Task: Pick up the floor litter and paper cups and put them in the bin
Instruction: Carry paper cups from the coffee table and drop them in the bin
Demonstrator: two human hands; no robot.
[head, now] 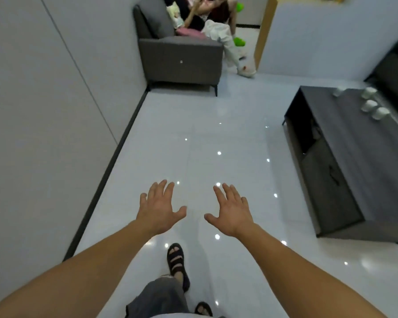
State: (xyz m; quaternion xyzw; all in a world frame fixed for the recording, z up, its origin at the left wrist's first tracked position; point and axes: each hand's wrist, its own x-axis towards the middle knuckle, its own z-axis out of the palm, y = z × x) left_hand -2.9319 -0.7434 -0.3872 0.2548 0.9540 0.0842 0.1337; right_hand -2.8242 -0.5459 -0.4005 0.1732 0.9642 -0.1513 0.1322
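Both arms are reaching out over the floor (216,134), the left hand (159,208) and right hand (233,213) held palm-down with fingers spreading apart, gripping nothing. Four white cups (369,104) are standing on the table (359,161), at its far end, well apart from both hands. A sofa (179,58) is sitting beyond the table, against the wall

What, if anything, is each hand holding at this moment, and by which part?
Nothing is held. The left hand and right hand are both open, fingers spread, above the floor. The paper cups stand untouched on the dark table.
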